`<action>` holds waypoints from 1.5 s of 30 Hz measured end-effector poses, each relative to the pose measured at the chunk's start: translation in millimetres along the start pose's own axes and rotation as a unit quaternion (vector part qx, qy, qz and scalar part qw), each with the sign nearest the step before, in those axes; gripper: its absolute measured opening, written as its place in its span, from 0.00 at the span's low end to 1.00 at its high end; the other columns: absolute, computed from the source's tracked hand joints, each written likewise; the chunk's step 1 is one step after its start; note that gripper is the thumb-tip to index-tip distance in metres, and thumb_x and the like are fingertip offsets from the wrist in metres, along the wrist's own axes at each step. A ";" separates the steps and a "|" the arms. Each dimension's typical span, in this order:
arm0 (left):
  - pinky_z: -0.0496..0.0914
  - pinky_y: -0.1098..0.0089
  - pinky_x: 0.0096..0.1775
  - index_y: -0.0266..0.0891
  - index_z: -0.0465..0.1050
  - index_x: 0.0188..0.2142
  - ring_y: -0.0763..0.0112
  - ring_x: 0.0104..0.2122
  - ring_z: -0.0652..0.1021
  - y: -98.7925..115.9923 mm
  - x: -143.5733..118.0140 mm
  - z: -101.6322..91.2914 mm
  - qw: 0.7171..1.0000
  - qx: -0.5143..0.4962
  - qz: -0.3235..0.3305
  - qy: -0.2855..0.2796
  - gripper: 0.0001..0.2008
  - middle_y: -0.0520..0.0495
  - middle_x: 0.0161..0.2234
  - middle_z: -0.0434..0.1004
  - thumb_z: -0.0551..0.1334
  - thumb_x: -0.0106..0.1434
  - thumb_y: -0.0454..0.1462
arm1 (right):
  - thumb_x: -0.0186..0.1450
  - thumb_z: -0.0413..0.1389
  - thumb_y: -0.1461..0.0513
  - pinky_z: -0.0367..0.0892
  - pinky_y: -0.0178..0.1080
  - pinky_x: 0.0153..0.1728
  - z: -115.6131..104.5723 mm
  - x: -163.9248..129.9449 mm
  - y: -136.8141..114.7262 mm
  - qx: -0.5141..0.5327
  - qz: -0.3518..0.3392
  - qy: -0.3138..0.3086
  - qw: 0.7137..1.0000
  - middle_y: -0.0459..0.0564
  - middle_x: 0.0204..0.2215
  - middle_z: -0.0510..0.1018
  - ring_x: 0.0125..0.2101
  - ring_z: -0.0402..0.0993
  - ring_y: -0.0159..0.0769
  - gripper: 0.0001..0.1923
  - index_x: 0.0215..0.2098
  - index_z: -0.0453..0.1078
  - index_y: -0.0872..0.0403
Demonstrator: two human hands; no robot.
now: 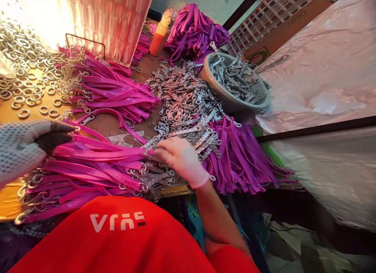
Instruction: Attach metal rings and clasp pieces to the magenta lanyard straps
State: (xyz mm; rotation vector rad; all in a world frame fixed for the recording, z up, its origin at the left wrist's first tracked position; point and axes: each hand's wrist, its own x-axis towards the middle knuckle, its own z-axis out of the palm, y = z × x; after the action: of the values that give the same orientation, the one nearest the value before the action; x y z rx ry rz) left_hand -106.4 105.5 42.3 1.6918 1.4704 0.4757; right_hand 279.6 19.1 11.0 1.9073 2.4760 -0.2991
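**Gloved fingers on pink straps, their tips hard to make out**

At the far left, loose metal rings (35,93) run out of sight and wash out in the glare. Below them the left hand (28,147), in a dotted glove with dark fingertips, is cut off at the wrist. Its thumb and finger come narrowly together beside a small ring, but I can't tell whether they grip it.

The nearer pink straps (102,163) lie on the table between the two hands, their lower edge hidden by the red shirt (117,245). A second bundle (114,87) lies behind, partly covered by a ribbed panel (117,26).

The right hand (182,159), in a pale glove, has bent fingers against a strap's end; its own back hides the tips, so its hold can't be told. Silver pieces (188,96) tangle behind it, too jumbled to count, beside a bowl (216,85) whose bottom is hidden. Further right, purple straps (235,159) hang beyond the table's edge.
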 end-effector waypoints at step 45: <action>0.54 0.77 0.18 0.35 0.70 0.29 0.79 0.16 0.62 20.0 -48.0 123.2 0.883 -0.383 -0.077 -0.259 0.18 0.54 0.19 0.65 0.61 0.65 0.49 | 0.73 0.50 0.63 0.68 0.40 0.40 15.0 6.2 -92.4 0.196 -0.176 0.112 0.958 0.52 0.37 0.77 0.39 0.73 0.39 0.10 0.47 0.72 0.53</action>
State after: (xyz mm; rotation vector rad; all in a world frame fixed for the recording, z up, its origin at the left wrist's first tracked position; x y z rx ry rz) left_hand -14.8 19.6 -3.7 0.9492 0.8379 0.3990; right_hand 187.7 0.2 9.3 1.6741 3.1087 -0.6547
